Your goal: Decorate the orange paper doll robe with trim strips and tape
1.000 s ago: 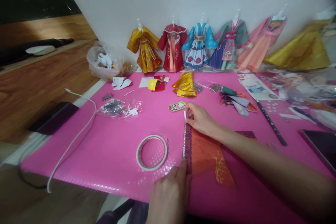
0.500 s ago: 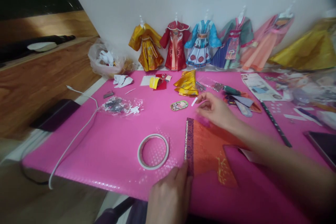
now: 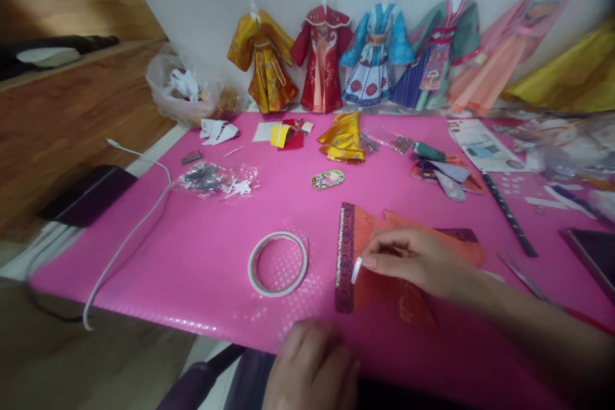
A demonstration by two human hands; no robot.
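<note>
My right hand (image 3: 408, 256) pinches a short strip of white tape (image 3: 356, 270) between thumb and fingertips. The strip hangs over the patterned border of an orange doll garment (image 3: 379, 295). That garment lies flat, with a purple band and a glittery trim along its left side; my hand and forearm cover part of it. At the table's front edge, my left hand (image 3: 312, 368) is curled with its fingers together, apart from the garment. I see nothing in it. A roll of white tape (image 3: 277, 264) lies flat to the left of the garment.
Scissors (image 3: 528, 282) lie right of my forearm, near a dark pencil-like stick (image 3: 510, 214). An oval decorated clip (image 3: 327, 179) and gold fabric (image 3: 343, 138) are farther back. Several dressed doll forms (image 3: 321, 64) lean on the wall. A white cable (image 3: 129, 246) crosses the table's left side.
My right hand has brought the white strip down and nearer, over the garment's border. My left hand has drawn off the garment's lower corner and curled. The view has shifted slightly.
</note>
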